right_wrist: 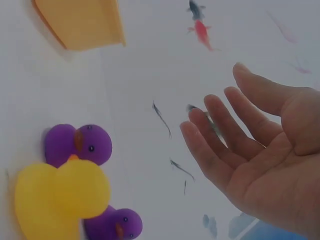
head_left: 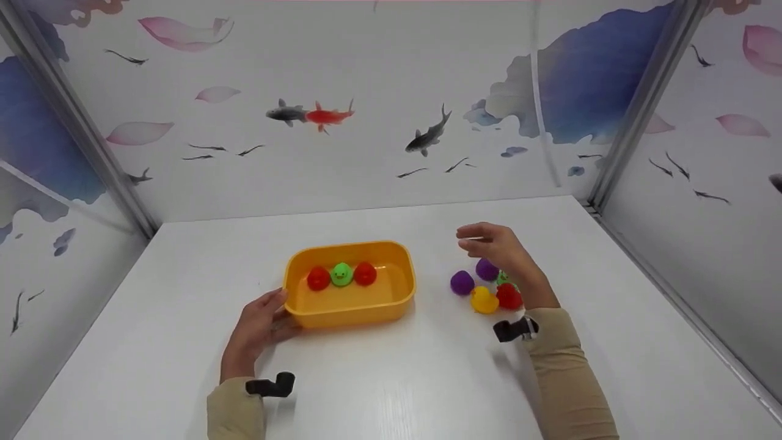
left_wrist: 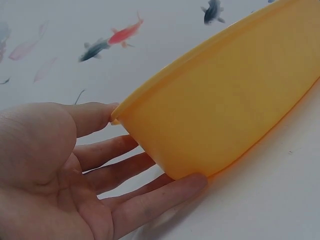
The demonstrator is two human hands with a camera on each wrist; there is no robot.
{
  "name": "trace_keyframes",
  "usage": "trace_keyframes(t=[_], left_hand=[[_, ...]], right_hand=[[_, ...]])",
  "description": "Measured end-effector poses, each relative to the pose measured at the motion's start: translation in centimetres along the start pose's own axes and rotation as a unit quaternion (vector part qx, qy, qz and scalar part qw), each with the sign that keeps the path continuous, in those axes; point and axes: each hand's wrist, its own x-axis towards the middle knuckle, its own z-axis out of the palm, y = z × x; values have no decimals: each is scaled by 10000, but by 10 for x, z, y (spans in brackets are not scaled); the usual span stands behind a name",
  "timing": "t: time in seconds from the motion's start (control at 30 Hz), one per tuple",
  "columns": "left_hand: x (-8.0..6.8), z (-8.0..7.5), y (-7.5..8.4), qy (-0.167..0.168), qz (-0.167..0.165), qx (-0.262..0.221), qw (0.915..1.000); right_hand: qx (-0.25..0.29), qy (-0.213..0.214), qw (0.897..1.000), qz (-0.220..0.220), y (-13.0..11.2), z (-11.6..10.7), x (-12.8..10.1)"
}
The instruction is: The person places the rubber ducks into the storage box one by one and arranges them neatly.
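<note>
Yellow-orange tub (head_left: pixel 351 319) on the white desk (head_left: pixel 391 379) holds a green duck (head_left: pixel 341 275) between two red toys (head_left: pixel 365 274). The left hand (head_left: pixel 259 324) grips its left end, thumb at the rim. The right hand (head_left: pixel 498 244), fingers loosely extended, is raised near two purple ducks (head_left: pixel 462 283), a yellow duck (head_left: pixel 484 300), another red toy (head_left: pixel 509 297) and another green toy (head_left: pixel 502 277), right of the tub.

Smooth plastic tub (head_left: pixel 351 317), glossy tabletop (head_left: pixel 391 385)
</note>
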Motion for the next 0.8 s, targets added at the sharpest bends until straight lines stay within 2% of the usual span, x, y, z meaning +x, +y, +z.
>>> trace_keyframes(t=[0.2, 0.4, 0.8], left_hand=[[-1, 0, 0, 42, 67, 53, 10000], [0, 1, -2, 58, 49, 140, 9999], [0, -1, -3, -27, 81, -129, 9999]], right_hand=[[124, 123, 9998, -83, 16, -20, -3], [275, 279, 9992, 38, 33, -34, -4], [-223, 328, 9984, 402, 62, -40, 1]])
